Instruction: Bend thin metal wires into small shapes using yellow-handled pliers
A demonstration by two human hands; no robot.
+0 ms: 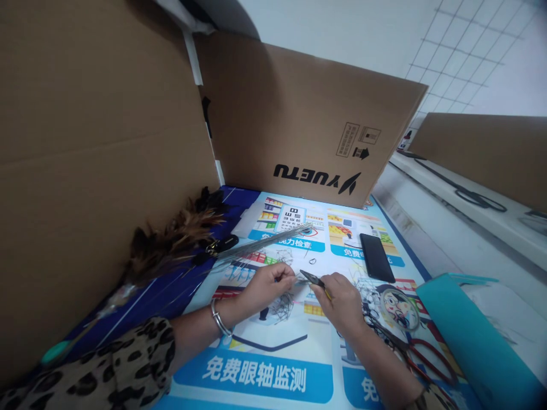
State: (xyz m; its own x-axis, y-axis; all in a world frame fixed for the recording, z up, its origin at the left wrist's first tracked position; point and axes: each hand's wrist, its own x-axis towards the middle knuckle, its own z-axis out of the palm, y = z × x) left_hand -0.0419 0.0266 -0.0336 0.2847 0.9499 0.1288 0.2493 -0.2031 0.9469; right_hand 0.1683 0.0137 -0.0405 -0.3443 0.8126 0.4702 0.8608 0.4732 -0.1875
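Observation:
My right hand (339,299) is wrapped round a pair of pliers (311,277), whose dark pointed jaws face left. Just left of the jaws, my left hand (273,285) has its thumb and fingers pinched together; anything between them is too fine to make out. Under and beside the left hand lies a tangle of thin wire pieces (282,309). A bundle of long straight silver wires (265,241) rests behind it. Beyond the pliers lies a small dark loop (312,261).
Brown feathers (175,228) lean along the left cardboard panel (106,142); another panel (299,114) stands behind. A black phone (376,258) lies back right. Red-handled scissors (431,359), a roll of clear tape (399,307) and a teal box (478,336) are at the right.

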